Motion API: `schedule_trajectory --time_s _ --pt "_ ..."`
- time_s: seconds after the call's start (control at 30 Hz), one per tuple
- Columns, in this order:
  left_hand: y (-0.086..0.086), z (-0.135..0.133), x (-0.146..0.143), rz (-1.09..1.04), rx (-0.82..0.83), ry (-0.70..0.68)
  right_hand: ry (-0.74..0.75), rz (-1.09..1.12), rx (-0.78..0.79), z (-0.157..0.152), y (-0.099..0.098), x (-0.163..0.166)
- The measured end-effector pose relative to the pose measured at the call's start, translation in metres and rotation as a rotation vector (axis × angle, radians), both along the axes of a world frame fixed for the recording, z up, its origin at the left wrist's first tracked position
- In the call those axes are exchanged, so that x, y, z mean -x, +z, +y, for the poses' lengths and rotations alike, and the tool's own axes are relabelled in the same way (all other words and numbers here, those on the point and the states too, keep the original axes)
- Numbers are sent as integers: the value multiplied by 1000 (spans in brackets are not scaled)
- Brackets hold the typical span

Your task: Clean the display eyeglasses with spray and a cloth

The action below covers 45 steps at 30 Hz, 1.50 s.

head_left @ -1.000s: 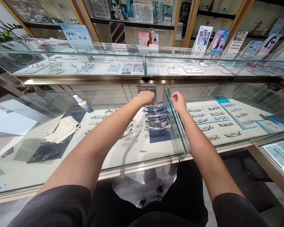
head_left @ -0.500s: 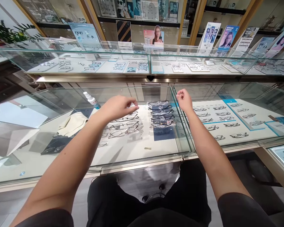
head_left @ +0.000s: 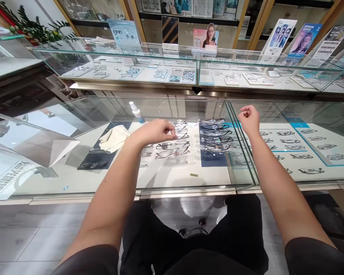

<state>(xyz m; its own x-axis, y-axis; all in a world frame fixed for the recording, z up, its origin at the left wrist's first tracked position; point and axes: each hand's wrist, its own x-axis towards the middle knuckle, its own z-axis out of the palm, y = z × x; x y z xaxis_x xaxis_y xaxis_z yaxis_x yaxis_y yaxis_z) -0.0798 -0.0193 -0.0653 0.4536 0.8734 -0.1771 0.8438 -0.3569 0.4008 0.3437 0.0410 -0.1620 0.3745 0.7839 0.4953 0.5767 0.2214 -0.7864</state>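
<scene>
My left hand (head_left: 155, 131) hovers over or rests on the glass-topped display case, its fingers curled in and close to the thumb. Nothing shows in it. Beneath it, partly covered, lies a column of eyeglasses (head_left: 172, 153). My right hand (head_left: 250, 119) is at the right of the glass seam, fingers loosely folded and with no object visible. Between the hands, several dark-framed glasses (head_left: 216, 133) lie in a column partly on a dark blue mat (head_left: 213, 159). I cannot tell whether either hand touches the glass.
Left of my left hand are a white spray bottle (head_left: 137, 112) and a cream cloth (head_left: 114, 138) on a dark mat. A small gold-coloured bar (head_left: 194, 175) lies near the front. More glasses (head_left: 311, 171) lie at right. A second glass case (head_left: 126, 82) stands behind.
The view has turned left, so the whole scene sits further right. The left hand's fingers have curled closer to the thumb. The right hand stays loosely folded beside the seam.
</scene>
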Motion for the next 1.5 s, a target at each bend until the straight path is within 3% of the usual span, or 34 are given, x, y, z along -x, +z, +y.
schedule_trajectory --time_s 0.13,0.6,0.83,0.93,1.03,1.13,1.3,1.5 --pt "1 -7 1 166 192 -4 -29 20 -10 1 -2 -1" --pt "-11 -9 -9 251 275 -21 -43 39 -32 7 -6 -8" --pt "12 -6 9 -195 411 -260 65 68 -13 -1 9 1" --pt "10 -7 1 -533 300 -158 304 269 -37 -17 31 25" --pt "-2 -10 -18 -971 97 -31 564 373 -22 -43 58 68" --pt "-14 -11 -37 -1222 -11 -15 746 415 29 -68 80 114" --pt "-23 -11 -47 -1352 -13 -15 871 493 31 -82 87 160" --pt "-28 -11 -48 -1286 -3 19 871 531 16 -80 69 165"
